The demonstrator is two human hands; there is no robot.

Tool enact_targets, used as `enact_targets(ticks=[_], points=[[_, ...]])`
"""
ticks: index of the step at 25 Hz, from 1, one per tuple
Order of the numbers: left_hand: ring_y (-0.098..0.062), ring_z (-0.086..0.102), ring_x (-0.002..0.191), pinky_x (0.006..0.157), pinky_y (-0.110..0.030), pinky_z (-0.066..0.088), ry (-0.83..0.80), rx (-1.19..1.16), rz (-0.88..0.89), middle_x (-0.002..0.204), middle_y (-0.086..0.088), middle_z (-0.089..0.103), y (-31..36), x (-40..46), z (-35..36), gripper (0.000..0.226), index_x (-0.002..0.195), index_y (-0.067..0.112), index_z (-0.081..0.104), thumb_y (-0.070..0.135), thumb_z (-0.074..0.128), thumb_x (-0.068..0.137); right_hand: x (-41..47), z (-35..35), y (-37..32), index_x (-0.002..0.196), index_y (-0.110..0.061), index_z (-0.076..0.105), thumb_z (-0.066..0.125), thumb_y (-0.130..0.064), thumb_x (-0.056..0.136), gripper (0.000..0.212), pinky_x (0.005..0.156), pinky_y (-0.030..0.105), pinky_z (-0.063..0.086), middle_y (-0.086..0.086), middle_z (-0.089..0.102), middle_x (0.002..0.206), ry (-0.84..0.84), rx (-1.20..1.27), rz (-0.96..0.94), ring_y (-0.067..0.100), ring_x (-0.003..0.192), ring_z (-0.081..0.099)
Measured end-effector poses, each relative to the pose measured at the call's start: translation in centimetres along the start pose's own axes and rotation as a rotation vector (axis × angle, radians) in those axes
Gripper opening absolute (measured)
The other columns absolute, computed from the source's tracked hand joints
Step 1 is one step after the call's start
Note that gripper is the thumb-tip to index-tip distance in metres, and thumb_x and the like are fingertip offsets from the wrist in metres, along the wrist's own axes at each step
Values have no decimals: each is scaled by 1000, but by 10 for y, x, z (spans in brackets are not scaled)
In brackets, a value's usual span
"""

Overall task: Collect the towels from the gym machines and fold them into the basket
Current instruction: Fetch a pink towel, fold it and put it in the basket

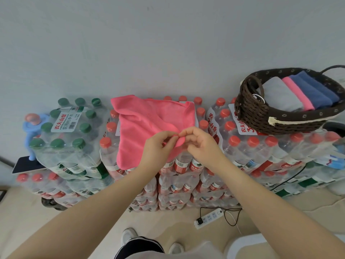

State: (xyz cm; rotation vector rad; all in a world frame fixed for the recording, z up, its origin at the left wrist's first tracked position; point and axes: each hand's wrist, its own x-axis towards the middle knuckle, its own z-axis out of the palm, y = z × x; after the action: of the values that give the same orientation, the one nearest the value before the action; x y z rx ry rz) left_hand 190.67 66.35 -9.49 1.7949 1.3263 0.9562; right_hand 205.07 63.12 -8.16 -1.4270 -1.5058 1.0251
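A pink towel (147, 124) lies spread over the tops of stacked water-bottle packs, its near edge hanging down the front. My left hand (158, 148) and my right hand (201, 144) meet at the towel's near right corner, and both pinch that corner between thumb and fingers. A dark brown woven basket (255, 116) stands on the packs at the right. Inside it lie folded towels side by side: a grey one (280, 94), a pink one (296, 92) and blue ones (315, 88).
Shrink-wrapped packs of bottles with red caps (261, 146) and green caps (71, 124) form a wall-side stack. A blue holder (31, 131) and a dark flat device (26, 165) sit at the left. A white power strip (209, 218) with cables lies on the floor.
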Motion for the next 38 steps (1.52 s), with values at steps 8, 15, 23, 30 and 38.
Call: enact_targets(ticks=[8,15,23,30,38], points=[[-5,47,56,54,-20,38,-62,-25,-74,60,-9,60,9,3,-2,22,74,9,65,20,56,90,15,-11,-10,77,-21,65,65,-31,83,12,64,28,49,-14,55,57,29,-470,-39,4,58,52],[1,53,58,61,-23,46,-183,-13,-18,66,7,65,9,6,-14,7,82,15,68,23,68,81,20,-14,-20,78,-27,48,71,-26,78,23,73,30,51,-12,60,75,-10,-454,-5,8,77,59],[-3,49,51,55,-23,43,-13,-23,-3,59,4,58,30,0,-44,18,74,23,51,22,53,91,-4,29,-25,114,-15,48,63,-13,85,32,82,20,46,-5,58,107,56,-66,-100,7,97,58],[-6,53,59,68,-33,52,38,-363,-32,62,6,54,53,-44,-97,25,68,20,49,16,50,93,-27,84,-70,142,-8,31,44,-8,84,59,107,28,36,8,35,147,97,-312,-346,16,134,34],[-15,69,65,61,-23,57,134,-744,-164,67,-2,69,51,-132,-156,22,75,11,50,18,46,96,-97,144,-81,146,-14,24,52,2,80,74,115,35,26,1,18,155,252,-467,-105,21,141,24]])
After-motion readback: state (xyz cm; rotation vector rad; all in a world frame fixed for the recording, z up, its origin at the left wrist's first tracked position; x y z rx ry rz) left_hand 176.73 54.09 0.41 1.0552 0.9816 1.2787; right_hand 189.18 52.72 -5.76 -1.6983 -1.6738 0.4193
